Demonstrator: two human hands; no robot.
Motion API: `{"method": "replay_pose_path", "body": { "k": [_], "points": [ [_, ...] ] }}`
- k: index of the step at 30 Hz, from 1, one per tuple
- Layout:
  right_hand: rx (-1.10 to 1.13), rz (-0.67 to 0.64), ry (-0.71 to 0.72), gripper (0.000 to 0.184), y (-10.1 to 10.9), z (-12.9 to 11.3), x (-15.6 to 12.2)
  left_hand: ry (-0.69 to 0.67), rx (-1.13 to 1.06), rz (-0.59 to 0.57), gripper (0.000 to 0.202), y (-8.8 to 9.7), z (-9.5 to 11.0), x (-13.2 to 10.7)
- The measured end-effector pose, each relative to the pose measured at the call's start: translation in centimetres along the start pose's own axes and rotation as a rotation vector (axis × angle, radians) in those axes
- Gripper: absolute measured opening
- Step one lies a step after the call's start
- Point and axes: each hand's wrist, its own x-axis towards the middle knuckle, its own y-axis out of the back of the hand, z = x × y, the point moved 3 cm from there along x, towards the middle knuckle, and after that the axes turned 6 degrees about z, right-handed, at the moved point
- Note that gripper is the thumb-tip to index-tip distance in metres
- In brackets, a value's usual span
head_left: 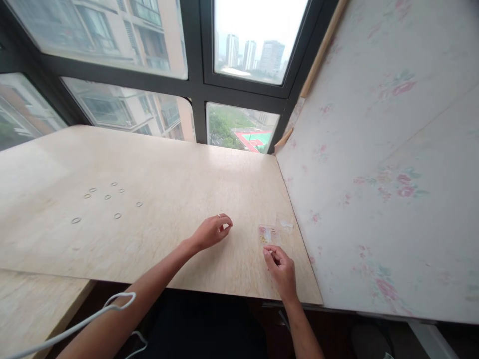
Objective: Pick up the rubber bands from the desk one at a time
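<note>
My left hand [211, 233] is over the middle of the table, its fingers curled and the thumb tip close to the fingertips. A thin band shows on one finger; anything pinched between the tips is too small to make out. At the right, my right hand [282, 269] has thumb and fingers pinched together, with a tiny pale bit at the tips that I cannot identify. Just beyond it lies a small clear plastic case [267, 234] holding red and yellowish small pieces. Its transparent lid-like part [285, 223] is beside it, nearer the wall.
Several thin rings [108, 197] are scattered on the left of the marbled table [168, 174]. A flowered wall [374, 174] borders its right side, and dark-framed windows [196, 89] stand behind. A white cable [93, 316] crosses by my left forearm.
</note>
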Motion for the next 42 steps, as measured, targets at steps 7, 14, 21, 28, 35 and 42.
{"method": "replay_pose_path", "body": {
  "k": [7, 14, 21, 28, 35, 42],
  "points": [
    [0.167, 0.063, -0.158, 0.033, -1.6, -2.5, -0.5, 0.211, 0.124, 0.16, 0.027, 4.7, -4.3, -5.5],
    [0.3, -0.373, 0.073, 0.024, -13.4, -14.0, 0.1, 0.31, 0.014, 0.389, 0.02, 7.6, -7.2, -9.5],
    [0.152, -0.732, 0.397, 0.016, -30.6, -22.0, 2.5, 0.522, -0.096, 0.581, 0.014, 7.8, -8.8, -10.4],
    [-0.352, -0.88, 0.747, 0.026, -45.0, -26.6, 2.2, 0.594, -0.142, 0.494, 0.014, 7.7, -8.8, -10.7],
    [-0.606, -0.825, 0.929, 0.029, -53.1, -27.6, 1.5, 0.717, -0.348, 0.511, 0.015, 7.6, -9.0, -11.5],
    [-0.683, -0.855, 1.218, 0.022, -55.8, -26.9, 1.4, 0.783, -0.409, 0.49, 0.012, 7.7, -9.1, -11.2]
  ]
}}
